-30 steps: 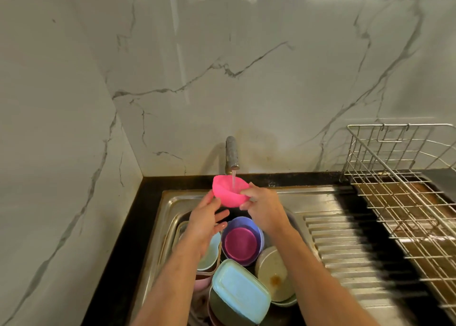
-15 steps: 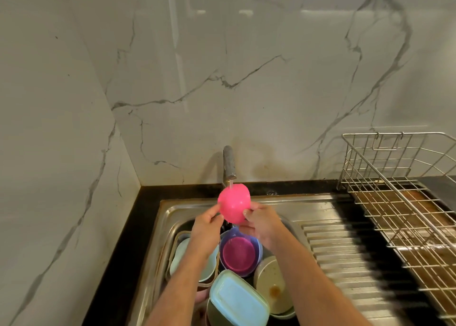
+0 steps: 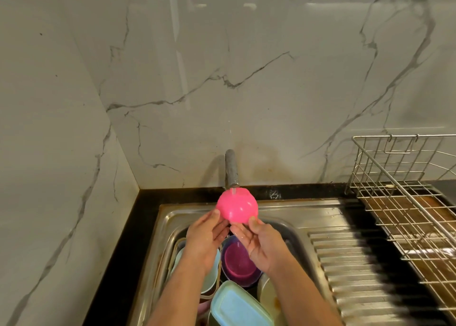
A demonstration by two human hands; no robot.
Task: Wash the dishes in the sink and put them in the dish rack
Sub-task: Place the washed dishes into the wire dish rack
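We hold the pink bowl (image 3: 237,207) up under the tap (image 3: 231,169), above the sink (image 3: 276,211). The bowl is upside down, so its round bottom points up at the tap and its open side points down toward the dishes below. Water runs onto the bottom. A bowl like this is round, so it has no real long side; the line through its middle stands nearly straight up, tipped a little toward us.

Our left hand (image 3: 206,238) holds the bowl's left edge with the thumb and curled fingers. Our right hand (image 3: 259,243) pinches the right edge the same way, palm up and wet.

We think this is the rinse step for this 1 bowl. Next, we would shake the water off and carry it right, over the ribbed drain board (image 3: 345,264), to the wire dish rack (image 3: 407,202). The bowl is wet and may slip, so we need a firm hold.

Below wait a purple bowl (image 3: 240,261), a pale blue lid (image 3: 238,306) and more dishes.
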